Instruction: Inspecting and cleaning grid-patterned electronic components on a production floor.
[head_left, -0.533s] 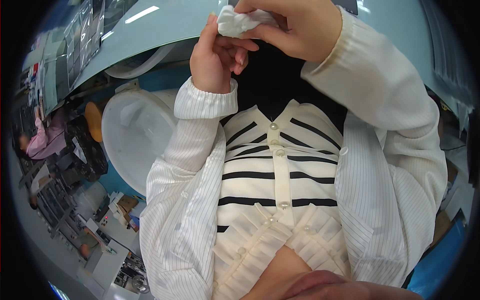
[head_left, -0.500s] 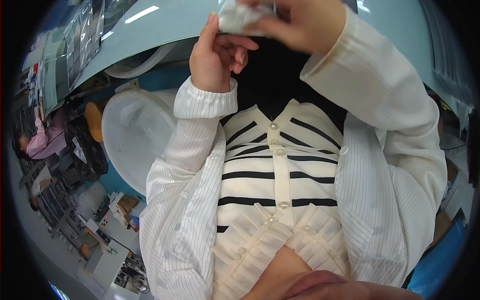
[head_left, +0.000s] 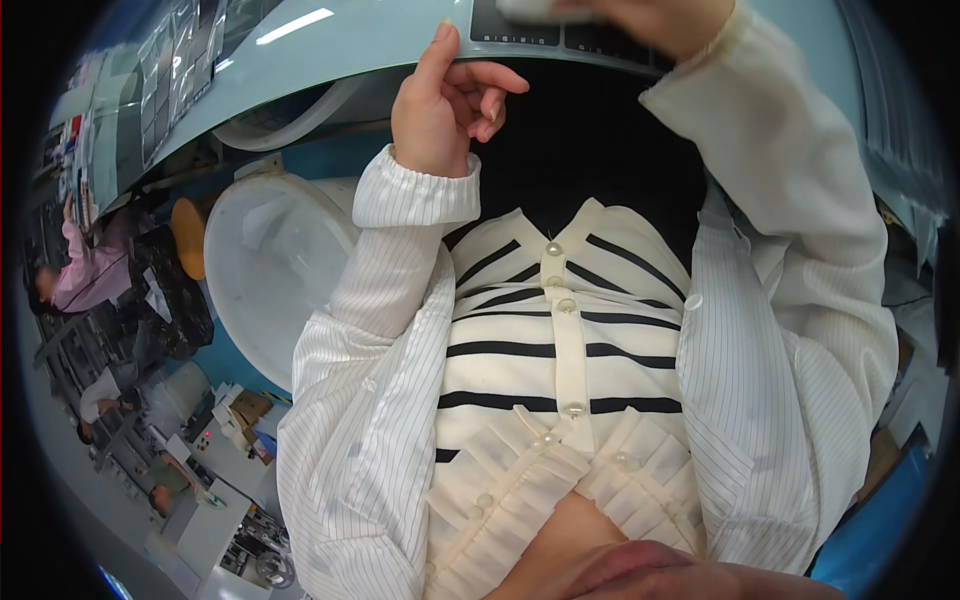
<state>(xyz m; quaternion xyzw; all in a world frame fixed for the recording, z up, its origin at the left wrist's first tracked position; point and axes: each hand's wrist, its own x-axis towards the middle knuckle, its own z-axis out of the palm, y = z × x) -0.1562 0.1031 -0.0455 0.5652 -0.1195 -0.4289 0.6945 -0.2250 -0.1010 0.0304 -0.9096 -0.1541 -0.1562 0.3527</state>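
Observation:
My left hand (head_left: 440, 115) is raised by the table's near edge, thumb up and fingers loosely bent and apart, with nothing in it. At the top of the view, my right hand (head_left: 670, 20) is blurred and partly cut off. Its fingers close on a white wad, perhaps a cloth (head_left: 545, 11), which is also cut off by the upper edge. Beneath the wad, a flat dark sheet with rectangular panels and small pale markings (head_left: 515, 36) lies along the table edge.
The pale green table (head_left: 390, 40) curves across the top. Stacked clear-and-grey sheets (head_left: 170, 95) lie at its left. Below stand a large white bin (head_left: 270, 260), an orange round stool (head_left: 188, 238) and a black plastic bag (head_left: 175, 300). A person in pink (head_left: 95, 270) is at far left.
My right hand has moved right and up with the white wad, away from my left hand. The dark panelled sheet has come into sight. My left hand has shifted slightly.

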